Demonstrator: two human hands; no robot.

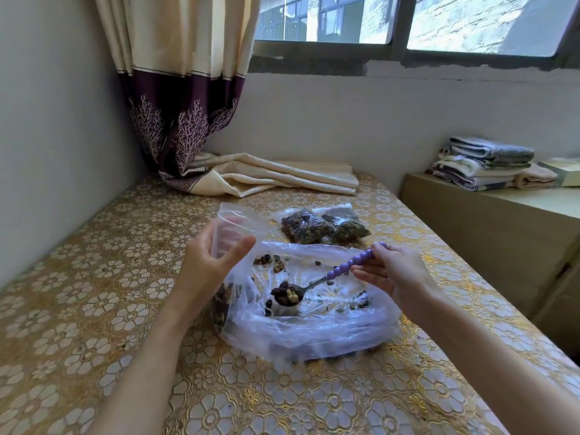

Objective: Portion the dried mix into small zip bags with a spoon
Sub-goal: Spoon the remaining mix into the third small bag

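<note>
A large clear plastic bag lies open on the table, with scattered dried mix inside it. My left hand holds a small clear zip bag upright with its mouth open; dried mix shows in its lower part by my wrist. My right hand grips the purple beaded handle of a spoon. The spoon's bowl carries a heap of dark and pale dried mix just above the big bag. Two filled small bags lie behind, side by side.
The table has a gold floral cover. A cream curtain end is piled at the back. To the right stands a lower cabinet with folded towels. A wall runs along the left edge.
</note>
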